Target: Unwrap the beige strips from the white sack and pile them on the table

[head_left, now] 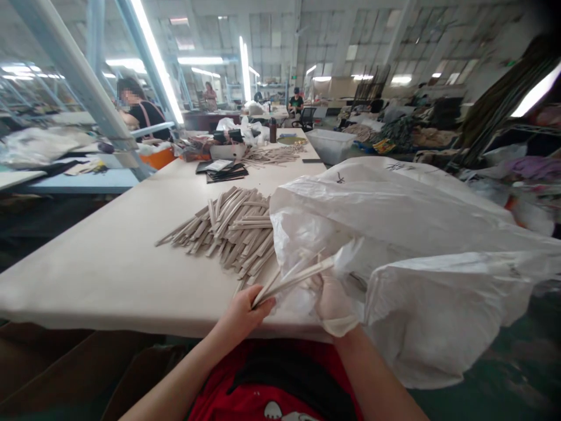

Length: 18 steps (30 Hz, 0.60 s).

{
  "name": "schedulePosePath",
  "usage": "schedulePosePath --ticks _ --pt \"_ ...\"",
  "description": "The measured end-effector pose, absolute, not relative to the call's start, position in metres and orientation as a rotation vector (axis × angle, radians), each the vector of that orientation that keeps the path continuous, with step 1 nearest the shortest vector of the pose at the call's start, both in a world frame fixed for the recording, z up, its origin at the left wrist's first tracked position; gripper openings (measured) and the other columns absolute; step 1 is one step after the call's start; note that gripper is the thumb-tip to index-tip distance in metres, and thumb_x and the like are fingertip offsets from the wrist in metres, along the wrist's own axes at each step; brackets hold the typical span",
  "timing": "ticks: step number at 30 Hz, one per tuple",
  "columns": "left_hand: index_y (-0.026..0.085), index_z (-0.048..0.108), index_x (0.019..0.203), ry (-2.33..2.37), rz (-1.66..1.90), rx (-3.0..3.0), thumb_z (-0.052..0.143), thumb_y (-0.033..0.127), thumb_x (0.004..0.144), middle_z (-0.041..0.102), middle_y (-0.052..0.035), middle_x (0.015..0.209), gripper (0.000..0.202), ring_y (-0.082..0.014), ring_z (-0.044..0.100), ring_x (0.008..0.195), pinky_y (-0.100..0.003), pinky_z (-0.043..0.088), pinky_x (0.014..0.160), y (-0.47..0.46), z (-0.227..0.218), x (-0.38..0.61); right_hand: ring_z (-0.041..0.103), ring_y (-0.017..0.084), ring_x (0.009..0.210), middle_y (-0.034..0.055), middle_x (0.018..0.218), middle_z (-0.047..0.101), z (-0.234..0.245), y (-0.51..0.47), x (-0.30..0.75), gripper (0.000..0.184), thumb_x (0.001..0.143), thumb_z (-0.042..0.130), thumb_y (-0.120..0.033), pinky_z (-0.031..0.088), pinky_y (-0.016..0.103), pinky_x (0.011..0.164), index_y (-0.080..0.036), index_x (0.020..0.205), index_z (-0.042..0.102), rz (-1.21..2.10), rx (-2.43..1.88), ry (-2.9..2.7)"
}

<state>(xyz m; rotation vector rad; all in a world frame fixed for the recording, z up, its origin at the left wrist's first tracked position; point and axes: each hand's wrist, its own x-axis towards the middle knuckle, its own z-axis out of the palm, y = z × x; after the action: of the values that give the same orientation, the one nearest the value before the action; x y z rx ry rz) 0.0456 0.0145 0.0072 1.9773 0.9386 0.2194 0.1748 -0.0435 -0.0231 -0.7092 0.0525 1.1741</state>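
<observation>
My bare left hand (250, 311) is closed round the near ends of a few long beige strips (295, 279). My right hand (333, 301), in a thin whitish glove, is closed at the far end of these strips; its fingertips are partly blurred and hidden. Just beyond my hands lies a heap of similar flat beige strips (232, 225), piled in a tangle on the pale table (109, 251). A large white plastic bag (394, 204) spreads over the right part of the table, against my right hand, and hangs over the edge.
Black flat pieces (222, 171) lie behind the heap. Further back stand a dark bottle (272, 130) and a white bin (331, 145). A slanted metal post (83, 76) rises at left. A person (146, 114) works beyond it, others further off.
</observation>
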Motion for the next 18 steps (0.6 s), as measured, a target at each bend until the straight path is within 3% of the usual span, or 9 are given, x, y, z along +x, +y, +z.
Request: schedulePosePath --ticks 5,8,10,12,18 --pt "0.020 0.043 0.062 1.197 0.426 1.991 0.041 0.041 0.080 0.042 0.0055 0.050 0.028 -0.0098 0.039 0.048 -0.021 0.031 0.048 0.030 0.002 0.010 0.029 0.004 0.034 -0.0115 0.038 0.031 -0.026 -0.046 0.177 0.031 0.063 0.071 -0.044 0.030 0.017 0.034 -0.017 0.075 0.063 1.350 -0.753 0.033" --pt "0.020 0.046 0.063 1.622 0.561 2.009 0.041 0.044 0.080 0.047 0.0038 0.052 0.030 -0.0115 0.043 0.050 -0.022 0.033 0.051 0.073 0.004 -0.037 0.040 0.005 0.043 -0.0098 0.047 0.043 -0.032 -0.053 0.195 0.033 0.064 0.073 -0.031 0.043 0.016 0.045 -0.019 0.093 0.064 1.280 -0.657 0.047" --pt "0.019 0.048 0.064 1.919 0.606 1.958 0.040 0.042 0.080 0.049 0.0018 0.054 0.028 -0.0130 0.046 0.052 -0.023 0.033 0.051 0.105 0.006 -0.071 0.049 0.006 0.053 -0.0058 0.060 0.056 -0.038 -0.054 0.206 0.033 0.063 0.073 -0.020 0.047 0.017 0.054 -0.020 0.095 0.064 1.318 -0.646 0.054" --pt "0.018 0.049 0.065 2.043 0.604 1.906 0.041 0.035 0.078 0.051 -0.0002 0.055 0.022 -0.0146 0.047 0.053 -0.023 0.033 0.050 0.131 0.006 -0.100 0.052 0.007 0.055 -0.0023 0.069 0.062 -0.042 -0.053 0.210 0.030 0.060 0.073 -0.015 0.048 0.018 0.053 -0.018 0.089 0.066 1.331 -0.686 0.068" --pt "0.017 0.052 0.068 2.095 0.565 1.946 0.044 0.034 0.076 0.045 0.0005 0.049 0.021 -0.0159 0.043 0.051 -0.024 0.030 0.048 0.147 0.011 -0.109 0.047 0.005 0.048 0.0038 0.079 0.068 -0.042 -0.047 0.202 0.026 0.065 0.071 -0.032 0.042 0.017 0.043 -0.014 0.085 0.068 1.268 -0.743 0.024"
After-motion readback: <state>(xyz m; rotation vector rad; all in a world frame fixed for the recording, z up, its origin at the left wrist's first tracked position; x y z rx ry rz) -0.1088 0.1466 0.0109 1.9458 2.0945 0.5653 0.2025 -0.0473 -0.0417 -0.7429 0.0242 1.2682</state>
